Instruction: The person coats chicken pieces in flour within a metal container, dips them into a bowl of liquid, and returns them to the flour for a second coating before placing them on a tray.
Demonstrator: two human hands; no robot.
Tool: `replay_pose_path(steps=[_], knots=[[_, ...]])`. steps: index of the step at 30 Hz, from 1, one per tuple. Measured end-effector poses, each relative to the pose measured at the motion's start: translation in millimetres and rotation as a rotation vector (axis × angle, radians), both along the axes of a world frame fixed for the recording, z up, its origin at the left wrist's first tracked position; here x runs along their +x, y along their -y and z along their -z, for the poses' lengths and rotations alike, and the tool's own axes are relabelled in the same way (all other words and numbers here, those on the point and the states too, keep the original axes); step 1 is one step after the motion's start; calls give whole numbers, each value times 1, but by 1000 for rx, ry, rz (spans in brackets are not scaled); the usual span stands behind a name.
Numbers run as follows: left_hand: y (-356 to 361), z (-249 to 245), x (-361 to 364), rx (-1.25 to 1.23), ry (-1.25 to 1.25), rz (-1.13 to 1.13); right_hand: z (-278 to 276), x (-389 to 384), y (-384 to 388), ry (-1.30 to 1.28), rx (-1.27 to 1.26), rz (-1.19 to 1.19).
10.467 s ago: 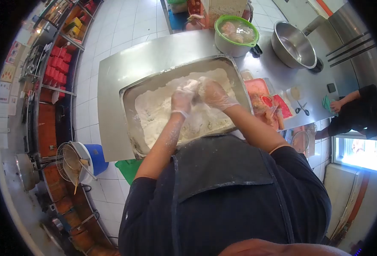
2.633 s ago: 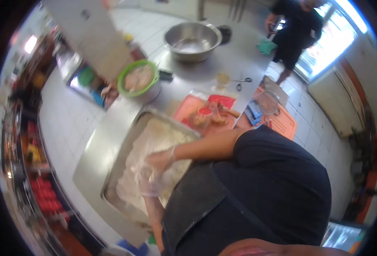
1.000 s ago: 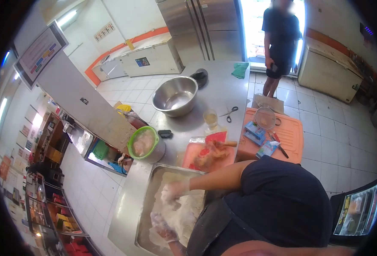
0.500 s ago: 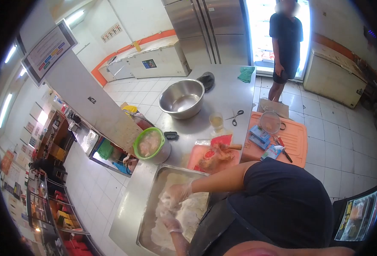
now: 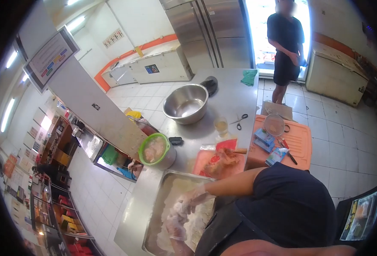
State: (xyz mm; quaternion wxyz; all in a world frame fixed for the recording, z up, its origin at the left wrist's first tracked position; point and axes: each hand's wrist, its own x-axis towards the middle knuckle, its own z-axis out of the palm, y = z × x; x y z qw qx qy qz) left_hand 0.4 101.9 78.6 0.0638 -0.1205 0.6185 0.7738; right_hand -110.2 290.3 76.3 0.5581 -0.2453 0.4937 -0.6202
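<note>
Both hands wear clear plastic gloves and are dusted with white powder that looks like flour. They work close together over a metal tray [image 5: 148, 232] holding the white flour [image 5: 165, 209]. My right hand [image 5: 193, 199] is closed around a flour-coated piece [image 5: 180, 208], which looks like chicken. My left hand [image 5: 175, 227] is just below it, at the lower side of the same piece, fingers curled and partly hidden by flour. Other coated pieces [image 5: 199, 222] lie in the tray's right side. A green-rimmed tub [image 5: 165, 160] with pale raw chicken [image 5: 155, 149] stands beyond the tray.
A pink tray [image 5: 197, 167] with a red packet and a wooden-handled tool adjoins the flour tray. Farther along are a steel bowl [image 5: 175, 113], a cup [image 5: 220, 125], scissors [image 5: 239, 121] and a green cloth [image 5: 249, 77]. An orange lid [image 5: 301, 136] holds blue packs. A person [image 5: 285, 47] stands by the lit fridge.
My hands have come closer together, now meeting at the floured piece. My left hand has lifted slightly. The standing person has brought their hands together in front. The view has shifted a little.
</note>
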Motion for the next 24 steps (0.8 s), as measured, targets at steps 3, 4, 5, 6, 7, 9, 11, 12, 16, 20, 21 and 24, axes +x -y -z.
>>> replay_pose_path(steps=[3,4,5,6,7,9,11,12,16,20,21,24], knots=[[-8,-28,-9,-376,113,34,1,-2,2,-133,42,33],[-3,-22,-7,-312,57,40,-2,-2,2,-181,58,50],[-1,-18,-4,-250,3,48,-3,-3,2,-263,37,94],[-1,-16,-2,-189,-47,58,-4,-3,3,-339,15,139],[-2,-13,0,-200,-71,30,-4,-2,4,-415,-6,186],[-13,-20,7,-223,-120,-23,-13,-3,2,-713,75,187],[-11,-12,8,-274,-132,-17,-15,-4,1,-745,107,145],[-8,-9,9,-300,-139,-15,-12,-5,0,-630,94,104],[-2,5,13,-248,-45,5,-1,-9,-2,-693,205,39],[32,61,9,-381,10,-140,-1,-8,-3,-559,211,134],[37,61,9,-475,6,-147,-6,-12,-5,-669,246,110],[40,47,9,-310,113,-304,-7,-9,-7,-475,228,125]])
